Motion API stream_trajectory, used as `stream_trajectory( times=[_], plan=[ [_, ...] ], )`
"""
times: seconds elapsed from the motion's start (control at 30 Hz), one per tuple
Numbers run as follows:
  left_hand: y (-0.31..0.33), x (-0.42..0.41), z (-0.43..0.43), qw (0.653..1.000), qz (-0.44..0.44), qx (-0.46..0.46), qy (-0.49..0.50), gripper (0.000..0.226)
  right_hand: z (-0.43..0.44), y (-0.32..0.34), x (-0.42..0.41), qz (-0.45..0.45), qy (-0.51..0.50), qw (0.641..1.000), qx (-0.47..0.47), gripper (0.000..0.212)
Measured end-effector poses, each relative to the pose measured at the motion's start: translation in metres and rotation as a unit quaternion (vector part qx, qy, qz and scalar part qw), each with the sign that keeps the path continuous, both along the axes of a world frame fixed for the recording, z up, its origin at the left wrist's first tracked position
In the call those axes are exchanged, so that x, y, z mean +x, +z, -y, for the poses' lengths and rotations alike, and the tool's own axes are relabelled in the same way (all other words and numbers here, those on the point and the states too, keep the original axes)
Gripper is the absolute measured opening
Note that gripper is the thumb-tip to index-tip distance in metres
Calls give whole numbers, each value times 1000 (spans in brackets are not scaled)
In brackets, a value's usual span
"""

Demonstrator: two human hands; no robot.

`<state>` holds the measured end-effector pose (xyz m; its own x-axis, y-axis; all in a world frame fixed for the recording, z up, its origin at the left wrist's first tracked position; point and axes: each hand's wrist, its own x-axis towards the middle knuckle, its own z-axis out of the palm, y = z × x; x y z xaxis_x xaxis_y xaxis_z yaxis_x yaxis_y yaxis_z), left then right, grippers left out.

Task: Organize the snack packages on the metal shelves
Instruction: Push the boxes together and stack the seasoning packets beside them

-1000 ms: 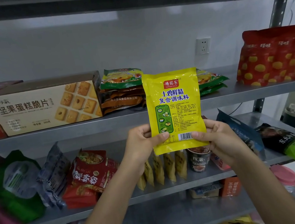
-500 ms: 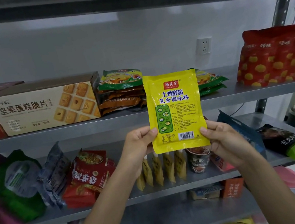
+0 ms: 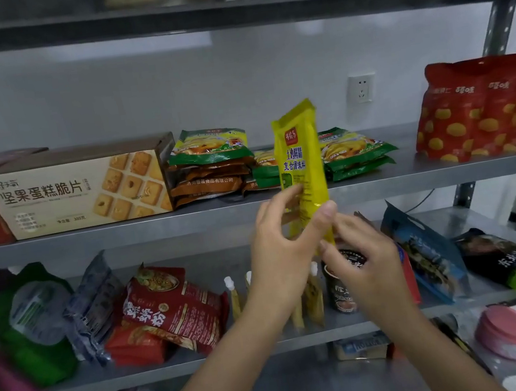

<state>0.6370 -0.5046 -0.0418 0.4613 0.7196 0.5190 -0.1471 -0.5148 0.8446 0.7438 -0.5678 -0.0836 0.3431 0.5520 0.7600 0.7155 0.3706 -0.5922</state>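
Observation:
A yellow seasoning packet stands upright and turned nearly edge-on in front of the upper metal shelf. My left hand pinches its lower part between thumb and fingers. My right hand is just below and to the right with loosely spread fingers, its index tip at the packet's bottom edge. Behind the packet lie stacks of green and brown noodle packs, with more green packs to the right.
A biscuit box stands at upper left and a red spotted bag at upper right. The middle shelf carries red noodle packs, a cup, a blue bag and a black-green bag. A steel post rises at right.
The packet has turned from facing me to nearly edge-on and risen slightly. My right hand has let go of its lower right corner; my left hand has shifted its grip.

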Motion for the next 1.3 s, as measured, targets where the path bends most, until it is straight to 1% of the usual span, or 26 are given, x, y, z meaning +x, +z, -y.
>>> stream_trajectory(
  times=[0.03, 0.07, 0.13, 0.17, 0.2, 0.23, 0.27, 0.3, 0.33, 0.37, 0.4, 0.43, 0.47, 0.53, 0.6, 0.7, 0.9, 1.0, 1.07, 1.1, 1.13, 1.2, 1.23, 1.27, 1.3],
  plan=[
    [0, 1, 1, 1000, 19, -19, -1, 48, 0, -2, -1, 46, -21, 999, -3, 47],
    [0, 3, 1, 998, 45, -50, -1, 36, 0, -4, -2, 71, -28, 997, -13, 52],
    [1, 4, -1, 986, 103, -129, 0, 13, 2, -4, -4, 85, -32, 995, -33, 50],
    [2, 4, -3, 982, 117, -151, 13, 13, 2, -3, -2, 73, -37, 996, -36, 46],
    [2, 3, -6, 979, 116, -163, 30, 20, 1, -2, 2, 47, -49, 997, -35, 44],
    [2, 3, -9, 978, 112, -170, 45, 26, 0, 2, 7, 1, -62, 997, -42, 46],
    [2, 3, -11, 977, 110, -175, 53, 30, 0, 7, 14, -67, -55, 994, -68, 53],
    [4, 3, -11, 977, 108, -178, 54, 31, 0, 13, 21, -149, -14, 983, -105, 61],
    [5, 3, -12, 977, 106, -177, 51, 32, 0, 18, 29, -224, 54, 963, -139, 63],
    [6, 4, -13, 978, 102, -176, 43, 31, 0, 21, 37, -278, 121, 939, -162, 57],
    [8, 5, -13, 979, 97, -175, 33, 30, -1, 23, 42, -313, 159, 921, -170, 48],
    [9, 6, -14, 980, 92, -178, 20, 26, -2, 25, 45, -333, 170, 913, -163, 39],
    [9, 7, -15, 980, 86, -182, 2, 22, -4, 25, 47, -343, 164, 913, -149, 35],
    [7, 8, -16, 981, 56, -186, -25, 17, -8, 23, 50, -357, 144, 915, -123, 32],
    [4, 9, -18, 979, 18, -202, -22, 14, -11, 23, 53, -366, 139, 914, -111, 32],
    [1, 9, -19, 977, 24, -214, -1, 5, -15, 24, 59, -356, 139, 915, -127, 33],
    [-3, 7, -26, 982, 44, -177, 57, 7, -23, 30, 60, -342, 166, 913, -149, 32],
    [4, 0, -39, 985, 36, -147, 85, 3, -32, 43, 53, -309, 144, 933, -114, 25],
    [15, -4, -53, 985, 38, -129, 107, 4, -45, 56, 46, -285, 124, 947, -83, 30],
    [23, -6, -60, 985, 44, -114, 118, 6, -54, 64, 42, -270, 109, 954, -68, 36],
    [32, -8, -70, 986, 52, -92, 129, 13, -66, 72, 39, -244, 83, 965, -56, 45],
    [54, -9, -91, 985, 50, -33, 162, 41, -93, 89, 36, -178, 14, 983, -43, 65],
    [65, -11, -103, 981, 36, 1, 191, 52, -109, 96, 35, -145, -16, 989, -41, 72],
    [75, -12, -113, 973, 16, 38, 225, 58, -125, 104, 35, -113, -41, 992, -41, 75],
    [83, -12, -124, 962, -14, 80, 262, 58, -140, 110, 35, -87, -57, 994, -45, 73]
  ],
)
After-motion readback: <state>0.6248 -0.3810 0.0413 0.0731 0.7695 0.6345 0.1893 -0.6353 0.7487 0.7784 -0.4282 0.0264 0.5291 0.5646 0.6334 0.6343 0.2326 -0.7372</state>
